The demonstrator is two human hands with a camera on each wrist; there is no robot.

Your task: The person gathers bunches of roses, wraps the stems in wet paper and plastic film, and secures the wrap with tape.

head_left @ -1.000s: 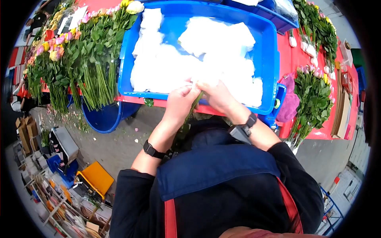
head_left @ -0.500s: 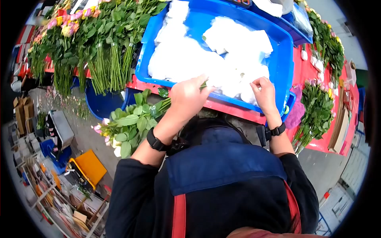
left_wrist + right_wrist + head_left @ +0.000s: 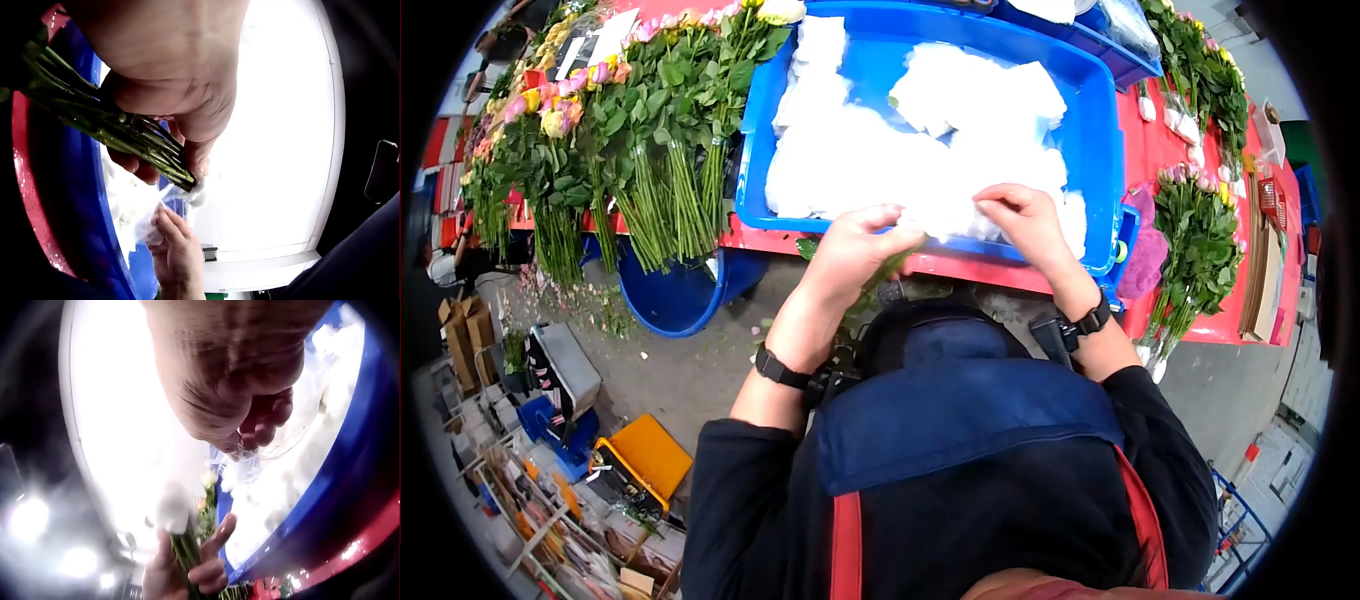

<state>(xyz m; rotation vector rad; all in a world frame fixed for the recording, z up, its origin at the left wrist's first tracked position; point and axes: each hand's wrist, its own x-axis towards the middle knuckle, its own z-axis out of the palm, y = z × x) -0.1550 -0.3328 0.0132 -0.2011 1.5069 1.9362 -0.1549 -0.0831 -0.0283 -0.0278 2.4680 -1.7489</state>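
Note:
My left hand [image 3: 860,245] grips a bunch of green stems [image 3: 140,140] near their cut ends, at the tray's near edge. A white wad, like wet cotton [image 3: 172,509], covers those ends. Just to the right, my right hand [image 3: 1030,225] pinches a piece of thin clear plastic [image 3: 247,465] between thumb and fingers. In the left wrist view that plastic [image 3: 150,228] hangs close beside the stem ends. Beneath both hands lies a blue tray [image 3: 1090,130] with piles of white cotton-like material [image 3: 850,160]. My left hand and forearm hide most of the bunch in the head view.
Rose bunches [image 3: 650,120] lie along the red table's left side, stems toward me. More roses [image 3: 1195,240] and a purple cloth [image 3: 1143,245] are right of the tray. A blue tub [image 3: 670,300] stands on the floor at left. Another blue bin [image 3: 1135,60] sits behind the tray.
My hands were together at the stem ends, then the right moved away over the tray's right side. It has come back nearer the left, with plastic in its fingers. The bunch's leaves and blooms swung out of sight.

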